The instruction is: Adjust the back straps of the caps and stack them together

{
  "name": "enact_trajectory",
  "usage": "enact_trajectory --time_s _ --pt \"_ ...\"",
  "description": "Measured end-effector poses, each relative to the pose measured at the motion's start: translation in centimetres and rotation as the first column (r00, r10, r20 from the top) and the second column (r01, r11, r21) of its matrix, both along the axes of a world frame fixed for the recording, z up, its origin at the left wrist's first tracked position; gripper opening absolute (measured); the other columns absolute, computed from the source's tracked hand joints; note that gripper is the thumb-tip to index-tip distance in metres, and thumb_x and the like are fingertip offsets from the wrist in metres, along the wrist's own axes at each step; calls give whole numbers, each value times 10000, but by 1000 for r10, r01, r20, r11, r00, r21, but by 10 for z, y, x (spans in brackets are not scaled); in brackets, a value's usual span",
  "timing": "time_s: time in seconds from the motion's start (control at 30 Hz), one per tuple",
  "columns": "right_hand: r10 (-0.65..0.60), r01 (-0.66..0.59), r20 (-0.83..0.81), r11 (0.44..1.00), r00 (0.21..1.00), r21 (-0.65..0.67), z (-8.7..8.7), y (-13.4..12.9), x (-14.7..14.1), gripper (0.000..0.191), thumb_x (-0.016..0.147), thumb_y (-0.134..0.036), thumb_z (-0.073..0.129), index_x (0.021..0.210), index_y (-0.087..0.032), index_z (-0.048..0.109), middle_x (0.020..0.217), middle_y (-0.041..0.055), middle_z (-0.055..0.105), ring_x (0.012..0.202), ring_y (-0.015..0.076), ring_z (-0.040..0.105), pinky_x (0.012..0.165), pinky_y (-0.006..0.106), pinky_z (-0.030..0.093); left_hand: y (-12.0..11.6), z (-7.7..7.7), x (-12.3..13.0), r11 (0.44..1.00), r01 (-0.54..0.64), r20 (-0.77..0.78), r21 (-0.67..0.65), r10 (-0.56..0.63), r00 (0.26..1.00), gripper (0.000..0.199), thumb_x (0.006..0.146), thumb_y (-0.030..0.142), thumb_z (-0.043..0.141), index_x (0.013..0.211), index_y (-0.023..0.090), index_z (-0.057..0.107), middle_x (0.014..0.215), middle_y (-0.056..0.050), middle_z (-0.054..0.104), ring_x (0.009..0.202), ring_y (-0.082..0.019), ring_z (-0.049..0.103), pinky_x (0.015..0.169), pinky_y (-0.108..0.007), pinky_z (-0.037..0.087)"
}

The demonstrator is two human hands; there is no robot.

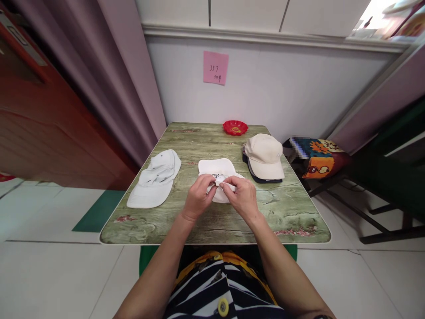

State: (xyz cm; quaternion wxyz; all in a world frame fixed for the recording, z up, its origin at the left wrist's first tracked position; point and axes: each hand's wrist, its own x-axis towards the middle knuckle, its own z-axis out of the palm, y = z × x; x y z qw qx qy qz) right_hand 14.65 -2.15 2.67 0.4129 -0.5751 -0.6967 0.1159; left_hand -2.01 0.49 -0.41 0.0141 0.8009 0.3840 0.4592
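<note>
In front of me on the table lies a white baseball cap (217,166), its brim pointing away and dark lettering partly showing on the front. My left hand (200,195) pinches the cap's near part between thumb and fingers. From the other side my right hand (241,195) pinches it too, the fingertips of both hands almost meeting at what looks like the back strap. My fingers hide much of the cap's crown. Off to the left a pale, flattened cap (157,179) lies with its brim toward me. At the right a beige cap (264,155) rests on top of darker caps.
The green wood-patterned table (186,141) stands against a white wall with a pink note (215,68). A red scalloped dish (235,127) sits at its far edge. To the right are a colourful box (320,157) and a dark chair (392,177); a purple curtain (122,66) hangs left.
</note>
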Motion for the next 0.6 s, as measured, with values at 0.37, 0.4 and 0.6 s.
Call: enact_trajectory --time_s 0.37,0.4,0.6 --pt "-70 67 -64 997 995 -38 -4 -5 4 196 875 -367 604 795 -224 712 771 14 742 659 168 621 642 266 372 -19 9 -3 984 -153 -133 95 165 977 299 929 160 522 1208 192 626 1143 -112 699 1058 -222 676 905 -336 550" --pt "-71 68 -63 997 995 -44 -5 -5 4 198 877 -368 600 796 -224 711 771 14 740 653 166 617 635 265 369 -20 12 -2 981 -174 -129 84 184 974 286 923 159 530 1185 190 641 1109 -110 706 1022 -222 684 872 -329 555" --pt "-59 53 -66 994 996 -91 -5 -8 2 205 880 -380 589 818 -226 709 796 17 742 646 162 609 619 260 361 -24 24 1 935 -164 229 -315 242 943 151 794 215 688 941 182 702 763 -17 664 644 -140 629 609 -258 539"
